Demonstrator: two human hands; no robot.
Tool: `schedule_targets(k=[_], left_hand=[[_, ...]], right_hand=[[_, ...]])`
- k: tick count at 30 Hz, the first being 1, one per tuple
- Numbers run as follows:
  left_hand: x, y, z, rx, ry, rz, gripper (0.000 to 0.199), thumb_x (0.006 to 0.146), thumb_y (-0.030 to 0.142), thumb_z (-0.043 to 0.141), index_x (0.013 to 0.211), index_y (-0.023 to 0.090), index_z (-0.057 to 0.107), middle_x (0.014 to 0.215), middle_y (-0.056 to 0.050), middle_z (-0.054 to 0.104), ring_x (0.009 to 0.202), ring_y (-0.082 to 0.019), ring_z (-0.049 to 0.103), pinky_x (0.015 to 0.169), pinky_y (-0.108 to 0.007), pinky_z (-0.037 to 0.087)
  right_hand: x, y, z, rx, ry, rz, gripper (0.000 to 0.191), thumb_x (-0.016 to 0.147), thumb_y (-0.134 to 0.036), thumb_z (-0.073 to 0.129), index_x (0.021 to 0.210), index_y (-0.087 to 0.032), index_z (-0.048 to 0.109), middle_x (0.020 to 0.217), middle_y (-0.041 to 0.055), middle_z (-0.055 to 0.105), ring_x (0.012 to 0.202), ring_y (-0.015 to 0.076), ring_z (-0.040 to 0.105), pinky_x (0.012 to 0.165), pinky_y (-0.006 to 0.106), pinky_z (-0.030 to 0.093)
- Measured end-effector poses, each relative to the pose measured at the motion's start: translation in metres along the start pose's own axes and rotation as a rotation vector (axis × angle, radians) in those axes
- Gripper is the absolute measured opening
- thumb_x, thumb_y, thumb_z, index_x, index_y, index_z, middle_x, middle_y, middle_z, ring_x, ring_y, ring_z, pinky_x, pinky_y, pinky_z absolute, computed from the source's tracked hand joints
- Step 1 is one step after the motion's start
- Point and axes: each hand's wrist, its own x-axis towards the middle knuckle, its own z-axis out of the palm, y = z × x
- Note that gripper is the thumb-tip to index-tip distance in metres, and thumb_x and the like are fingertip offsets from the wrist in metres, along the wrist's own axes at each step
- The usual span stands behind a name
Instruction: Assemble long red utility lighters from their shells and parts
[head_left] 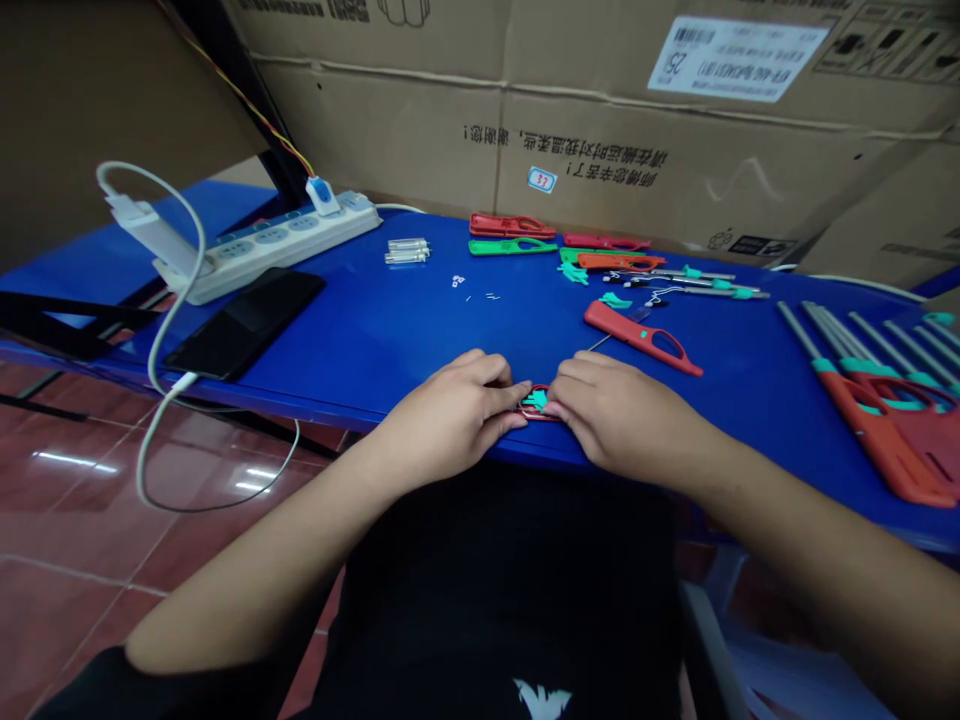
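At the table's front edge, my left hand and my right hand grip a red lighter casing from its two ends. Between the fingertips a teal trigger piece shows in the casing; the rest is covered by my fingers. Both hands are closed, thumbs toward me. Just beyond my right hand lies another red lighter casing with a looped handle. A thin metal shaft pokes out between that casing and my knuckles. Small teal pieces lie behind it.
Red, green and orange casings lie along the back, near metal rods with wires. Long-nosed lighters are piled at right. Clear cylinders, a phone and a power strip sit left. A cardboard box stands behind.
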Motion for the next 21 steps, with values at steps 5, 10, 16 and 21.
schedule_targets(k=[5,10,16,21], left_hand=[[-0.001,0.001,-0.001,-0.007,0.007,-0.008,0.035,0.100,0.028,0.054,0.128,0.013,0.067,0.102,-0.011,0.062,0.094,-0.022,0.055,0.087,-0.037,0.049],[-0.002,-0.002,0.000,-0.045,0.031,-0.007,0.033,0.098,0.029,0.057,0.126,0.015,0.069,0.101,-0.010,0.062,0.094,-0.022,0.055,0.086,-0.037,0.049],[-0.002,-0.004,0.001,-0.090,0.038,-0.023,0.032,0.097,0.029,0.059,0.124,0.016,0.069,0.101,-0.009,0.062,0.096,-0.021,0.056,0.087,-0.035,0.049],[-0.003,-0.005,0.003,-0.132,0.074,-0.030,0.032,0.096,0.029,0.061,0.125,0.016,0.069,0.102,-0.008,0.062,0.096,-0.020,0.056,0.090,-0.036,0.049]], right_hand=[[-0.001,0.005,0.003,-0.062,-0.050,-0.082,0.023,0.097,-0.014,0.047,0.087,-0.010,0.068,0.080,0.0098,0.062,0.077,0.0230,0.050,0.077,0.035,0.041],[-0.001,0.004,0.001,-0.060,-0.092,-0.073,0.022,0.096,-0.012,0.047,0.089,-0.010,0.068,0.082,0.0097,0.062,0.078,0.0227,0.051,0.077,0.034,0.041],[0.002,0.000,0.002,-0.001,0.007,-0.032,0.027,0.098,-0.015,0.047,0.083,-0.011,0.068,0.078,0.0091,0.062,0.074,0.0214,0.050,0.075,0.034,0.041],[-0.007,-0.001,0.004,0.044,0.070,0.001,0.030,0.100,-0.020,0.046,0.085,-0.011,0.071,0.081,0.0105,0.064,0.077,0.0220,0.052,0.075,0.035,0.042]])
